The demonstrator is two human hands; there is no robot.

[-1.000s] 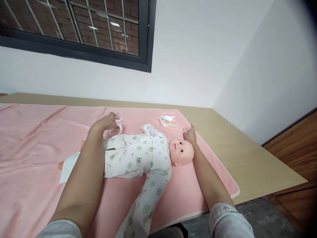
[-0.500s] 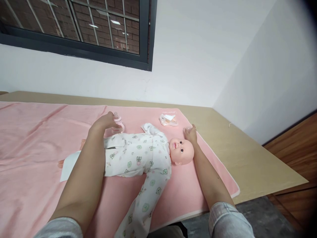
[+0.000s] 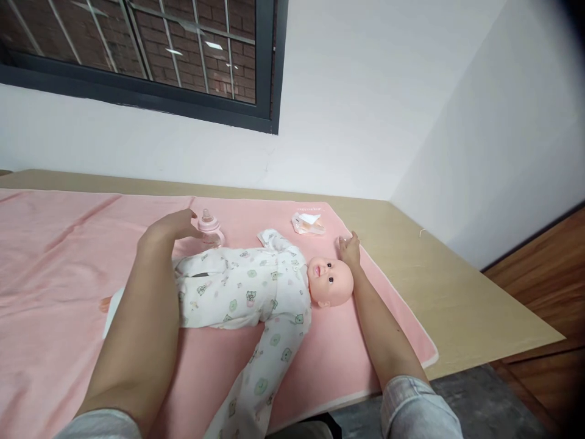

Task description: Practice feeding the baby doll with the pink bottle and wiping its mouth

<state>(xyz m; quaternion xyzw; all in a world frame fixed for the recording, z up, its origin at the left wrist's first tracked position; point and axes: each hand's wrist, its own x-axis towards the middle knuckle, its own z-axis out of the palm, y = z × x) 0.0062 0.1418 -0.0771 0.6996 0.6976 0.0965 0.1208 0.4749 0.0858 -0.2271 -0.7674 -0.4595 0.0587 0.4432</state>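
A baby doll [image 3: 329, 281] in a white patterned outfit [image 3: 247, 286] lies on its back, head to the right, on a pink blanket [image 3: 338, 360]. Behind its legs a pink-topped baby bottle [image 3: 209, 228] stands upright. My left hand [image 3: 176, 225] is at the bottle's left side, thumb and fingers spread; contact with the bottle is hard to make out. Beyond the doll's head, my right hand [image 3: 350, 249] is closed round a small clear cap-like thing [image 3: 342, 242], largely hidden by the fingers. My left forearm covers part of the doll's legs.
A clear plastic packet [image 3: 308, 223] with something white and orange lies near the blanket's back right corner. The wooden tabletop [image 3: 411, 274] extends to the right, below a white wall and a dark-framed window [image 3: 267, 110]. One long sleeve hangs toward the front edge.
My left hand has drawn back to the left from around the bottle, and its fingers have spread. The bottle stays upright. My right hand stays beside the doll's head.
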